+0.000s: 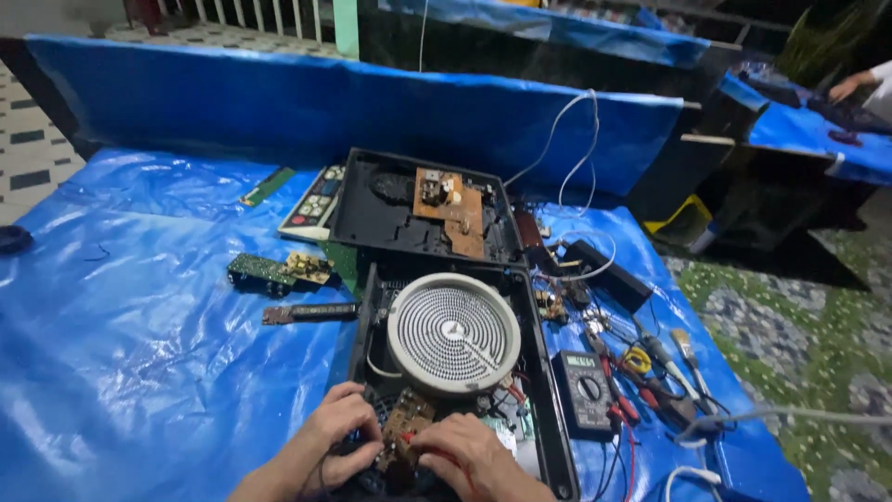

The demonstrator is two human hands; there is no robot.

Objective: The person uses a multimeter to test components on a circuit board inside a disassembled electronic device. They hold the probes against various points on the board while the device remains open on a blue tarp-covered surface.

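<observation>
An opened black cooker housing (548, 390) lies on the blue tarp, with a round white spiral heating element (453, 332) in its middle. At its near end sits a brown circuit board (406, 420) with small parts and red wires. My left hand (336, 432) rests on the board's left side, fingers curled onto the parts there. My right hand (469, 455) presses on the board's right side, with a red wire running under its fingers. Whether either hand grips a tool is hidden.
A second black housing (381, 209) with a brown board lies behind. Loose green boards (260, 271) and a control panel (314, 203) sit left. A multimeter (583, 389), pliers, screwdrivers and a brush (686, 351) lie right. Another person's hand (850, 85) shows far right.
</observation>
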